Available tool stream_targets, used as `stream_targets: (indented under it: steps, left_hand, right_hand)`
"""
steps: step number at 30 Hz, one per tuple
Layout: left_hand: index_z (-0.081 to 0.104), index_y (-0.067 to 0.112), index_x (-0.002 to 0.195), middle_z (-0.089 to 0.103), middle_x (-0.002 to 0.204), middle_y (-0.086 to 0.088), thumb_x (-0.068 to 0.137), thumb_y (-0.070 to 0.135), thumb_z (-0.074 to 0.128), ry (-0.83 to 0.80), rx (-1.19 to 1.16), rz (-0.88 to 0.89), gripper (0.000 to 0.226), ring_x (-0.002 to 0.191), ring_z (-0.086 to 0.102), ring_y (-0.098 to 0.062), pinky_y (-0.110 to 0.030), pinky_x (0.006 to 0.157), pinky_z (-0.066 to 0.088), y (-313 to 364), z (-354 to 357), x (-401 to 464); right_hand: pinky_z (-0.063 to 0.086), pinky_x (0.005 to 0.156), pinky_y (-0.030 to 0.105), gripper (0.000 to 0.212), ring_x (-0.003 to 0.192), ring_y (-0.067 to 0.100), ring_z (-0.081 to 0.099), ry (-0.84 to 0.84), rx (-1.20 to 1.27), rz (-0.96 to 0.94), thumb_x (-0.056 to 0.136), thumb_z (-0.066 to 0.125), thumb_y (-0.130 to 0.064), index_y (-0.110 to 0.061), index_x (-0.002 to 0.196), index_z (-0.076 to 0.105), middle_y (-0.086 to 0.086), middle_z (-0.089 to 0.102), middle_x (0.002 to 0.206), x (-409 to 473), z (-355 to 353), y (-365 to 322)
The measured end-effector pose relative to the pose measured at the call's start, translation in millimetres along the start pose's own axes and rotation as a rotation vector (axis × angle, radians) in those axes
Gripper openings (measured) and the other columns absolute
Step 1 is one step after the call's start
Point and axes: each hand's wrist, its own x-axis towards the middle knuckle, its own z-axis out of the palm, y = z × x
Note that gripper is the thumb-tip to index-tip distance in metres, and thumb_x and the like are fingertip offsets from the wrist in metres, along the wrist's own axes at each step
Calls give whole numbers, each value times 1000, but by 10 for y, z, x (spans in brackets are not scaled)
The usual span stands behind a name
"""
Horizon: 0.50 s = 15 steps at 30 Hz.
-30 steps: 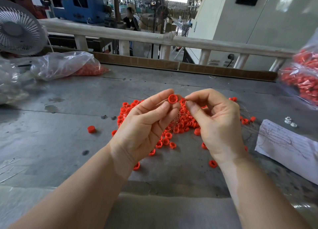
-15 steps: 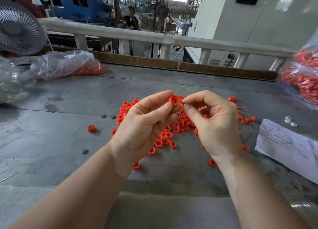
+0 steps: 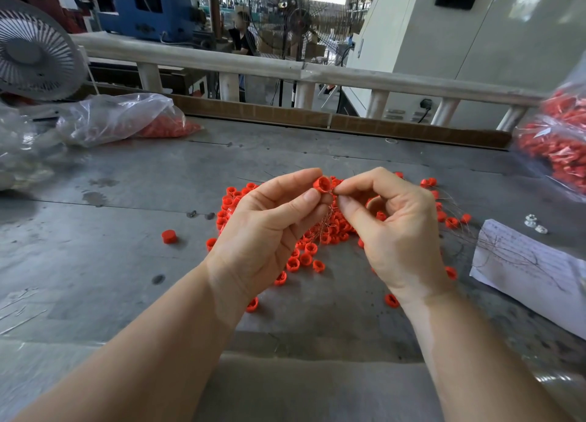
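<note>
Head view: a cap (image 3: 323, 184), judged light and stiff, is pinched at its rim by the left hand (image 3: 266, 231); thin wire (image 3: 327, 220), likely bendy, is pinched by the right hand (image 3: 399, 231).

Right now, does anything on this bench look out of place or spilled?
One red cap sits alone left of the loose pile of caps, well apart from it. The pile lies scattered on the bare table, not bagged. Nothing looks damaged.

grey table (image 3: 126, 263) bears red caps (image 3: 304, 258), bags (image 3: 117, 118), paper (image 3: 532, 269).
</note>
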Motion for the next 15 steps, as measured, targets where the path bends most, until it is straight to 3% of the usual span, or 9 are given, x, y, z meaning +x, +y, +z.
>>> stream_targets:
  steps: [15]
  left_hand:
    - [77,9,76,73,76,-7,68,8,63,24,0,-43,16,71,71,-11,-16,62,54,28,-22,-4]
  right_hand:
    - [35,63,5,17,63,-4,52,0,-111,-65,78,68,3,-14,77,67,-11,58,68,3,-13,8]
